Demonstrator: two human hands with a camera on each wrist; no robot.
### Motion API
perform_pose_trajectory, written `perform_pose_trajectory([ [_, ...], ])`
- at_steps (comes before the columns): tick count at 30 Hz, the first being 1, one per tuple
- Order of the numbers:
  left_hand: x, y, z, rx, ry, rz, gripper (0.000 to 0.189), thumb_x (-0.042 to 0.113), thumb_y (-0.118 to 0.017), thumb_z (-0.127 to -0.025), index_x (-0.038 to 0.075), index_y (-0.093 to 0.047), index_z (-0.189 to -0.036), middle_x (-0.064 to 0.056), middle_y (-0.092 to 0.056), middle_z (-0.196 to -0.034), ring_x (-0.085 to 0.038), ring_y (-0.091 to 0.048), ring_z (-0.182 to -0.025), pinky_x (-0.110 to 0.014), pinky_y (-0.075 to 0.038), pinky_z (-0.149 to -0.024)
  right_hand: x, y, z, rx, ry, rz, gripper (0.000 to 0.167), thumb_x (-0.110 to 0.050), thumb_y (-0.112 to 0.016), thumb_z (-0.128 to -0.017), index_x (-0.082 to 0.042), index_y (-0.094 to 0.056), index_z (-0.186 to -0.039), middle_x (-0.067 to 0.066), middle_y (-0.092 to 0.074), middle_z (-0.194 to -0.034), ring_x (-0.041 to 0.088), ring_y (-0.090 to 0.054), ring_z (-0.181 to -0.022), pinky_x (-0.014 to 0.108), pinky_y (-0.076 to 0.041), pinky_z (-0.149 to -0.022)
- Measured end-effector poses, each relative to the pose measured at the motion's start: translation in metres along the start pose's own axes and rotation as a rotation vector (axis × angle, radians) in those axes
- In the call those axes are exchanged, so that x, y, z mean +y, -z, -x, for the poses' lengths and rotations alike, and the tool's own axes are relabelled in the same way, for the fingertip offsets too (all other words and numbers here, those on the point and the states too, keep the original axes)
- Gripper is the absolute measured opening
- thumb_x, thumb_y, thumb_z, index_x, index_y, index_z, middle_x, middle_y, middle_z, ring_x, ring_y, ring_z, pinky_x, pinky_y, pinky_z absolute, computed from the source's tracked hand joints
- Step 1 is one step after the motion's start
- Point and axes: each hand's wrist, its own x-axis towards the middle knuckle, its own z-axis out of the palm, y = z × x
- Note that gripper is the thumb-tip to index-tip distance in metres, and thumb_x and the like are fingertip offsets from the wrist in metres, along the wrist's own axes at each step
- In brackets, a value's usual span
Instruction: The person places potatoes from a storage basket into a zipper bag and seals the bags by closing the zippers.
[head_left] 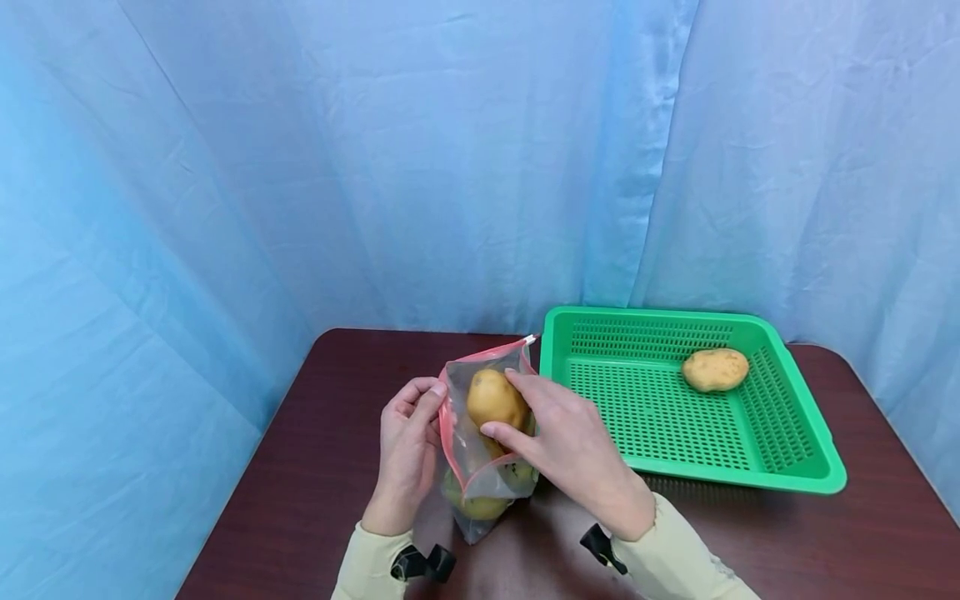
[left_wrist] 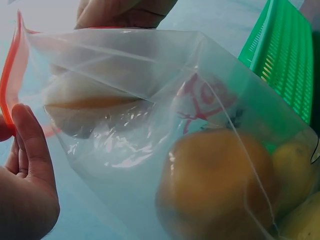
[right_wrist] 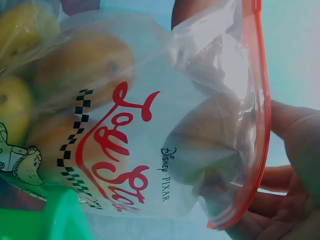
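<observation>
Gripping a likely firm potato [head_left: 493, 395] by its sides, lower centre, the right hand [head_left: 572, 440] reaches into the pliable zipper bag [head_left: 484, 482] the left hand [head_left: 407, 450] pinches.

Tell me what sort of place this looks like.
Probably an indoor, curtained-off recording or demonstration corner, though I can't be certain: glossy light-blue fabric curtains hang behind a dark reddish-brown, round-cornered table, and the person has a small black wrist-worn device on each arm.

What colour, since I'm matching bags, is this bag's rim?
Red rim, clearest in the right wrist view.
</observation>
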Motion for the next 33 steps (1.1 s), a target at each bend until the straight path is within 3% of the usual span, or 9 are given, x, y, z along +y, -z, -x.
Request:
perform_pose_trajectory([
  [5,0.001,0.001,-0.001,0.012,-0.001,-0.025,0.007,0.001,-0.066,-0.096,0.006,-0.064,-0.093,0.001,-0.057,-0.072,-0.008,-0.056,-0.058,-0.020,-0.049,-0.052,-0.001,-0.002,-0.001,-0.014,0.054,0.012,0.069,-0.046,-0.084,-0.084,-0.002,-0.066,-0.134,0.012,-0.070,-0.128,0.028,-0.070,-0.109,0.043,-0.059,-0.086],
  [10,0.003,0.002,-0.002,0.025,-0.006,-0.071,0.010,-0.002,-0.068,-0.092,0.006,-0.063,-0.092,0.001,-0.054,-0.072,-0.008,-0.052,-0.060,-0.019,-0.046,-0.050,0.014,0.004,0.001,0.214,0.149,-0.082,0.045,-0.040,-0.070,-0.100,-0.002,-0.071,-0.124,0.011,-0.074,-0.117,0.028,-0.070,-0.104,0.045,-0.059,-0.085],
  [11,0.003,0.002,-0.002,0.023,-0.010,-0.079,0.010,-0.003,-0.068,-0.092,0.006,-0.063,-0.092,0.001,-0.054,-0.073,-0.008,-0.052,-0.060,-0.019,-0.046,-0.050,0.018,0.006,0.001,0.256,0.138,-0.083,0.043,-0.039,-0.069,-0.101,-0.002,-0.072,-0.122,0.011,-0.074,-0.113,0.027,-0.070,-0.101,0.045,-0.059,-0.083],
  [13,0.004,0.003,-0.003,0.018,-0.021,-0.092,0.012,-0.005,-0.067,-0.091,0.006,-0.063,-0.093,0.000,-0.056,-0.074,-0.009,-0.052,-0.063,-0.019,-0.047,-0.052,0.025,0.011,0.003,0.253,0.036,-0.079,0.039,-0.037,-0.070,-0.100,-0.004,-0.072,-0.121,0.008,-0.072,-0.108,0.022,-0.069,-0.094,0.043,-0.059,-0.077],
  [17,0.006,0.003,-0.005,0.021,-0.026,-0.125,0.014,-0.008,-0.066,-0.090,0.005,-0.063,-0.096,-0.002,-0.061,-0.080,-0.010,-0.053,-0.068,-0.019,-0.047,-0.056,0.035,0.018,0.005,0.048,-0.226,-0.122,0.028,-0.035,-0.073,-0.097,-0.012,-0.076,-0.113,-0.005,-0.072,-0.093,0.008,-0.068,-0.080,0.033,-0.056,-0.068],
  [19,0.007,0.003,-0.006,0.033,-0.028,-0.157,0.015,-0.007,-0.067,-0.088,0.003,-0.064,-0.098,-0.003,-0.062,-0.084,-0.011,-0.053,-0.071,-0.020,-0.047,-0.059,0.038,0.020,0.004,-0.036,-0.297,-0.150,0.017,-0.032,-0.072,-0.098,-0.017,-0.079,-0.103,-0.011,-0.071,-0.083,0.004,-0.064,-0.071,0.029,-0.051,-0.063],
  [22,0.010,0.002,-0.010,0.046,-0.031,-0.222,0.016,-0.007,-0.067,-0.086,0.001,-0.065,-0.099,-0.005,-0.061,-0.088,-0.012,-0.055,-0.070,-0.021,-0.048,-0.061,0.041,0.021,0.001,-0.058,-0.307,-0.185,0.012,-0.023,-0.071,-0.097,-0.019,-0.080,-0.092,-0.014,-0.068,-0.073,0.005,-0.059,-0.062,0.027,-0.047,-0.057],
  [27,0.022,0.002,-0.017,0.042,-0.072,-0.340,0.018,-0.010,-0.063,-0.082,-0.002,-0.064,-0.098,-0.007,-0.056,-0.089,-0.012,-0.054,-0.062,-0.022,-0.047,-0.055,0.041,0.025,-0.007,0.046,-0.289,-0.218,0.011,-0.015,-0.071,-0.094,-0.013,-0.079,-0.088,-0.010,-0.067,-0.071,0.007,-0.059,-0.060,0.027,-0.047,-0.056],
  [33,0.042,0.012,-0.023,0.073,-0.187,-0.470,0.017,-0.014,-0.061,-0.080,-0.005,-0.068,-0.094,-0.010,-0.059,-0.080,-0.011,-0.052,-0.054,-0.022,-0.046,-0.047,0.041,0.033,-0.011,0.125,-0.359,-0.276,0.011,-0.015,-0.070,-0.096,-0.013,-0.078,-0.089,-0.004,-0.067,-0.072,0.012,-0.060,-0.063,0.026,-0.048,-0.058],
])
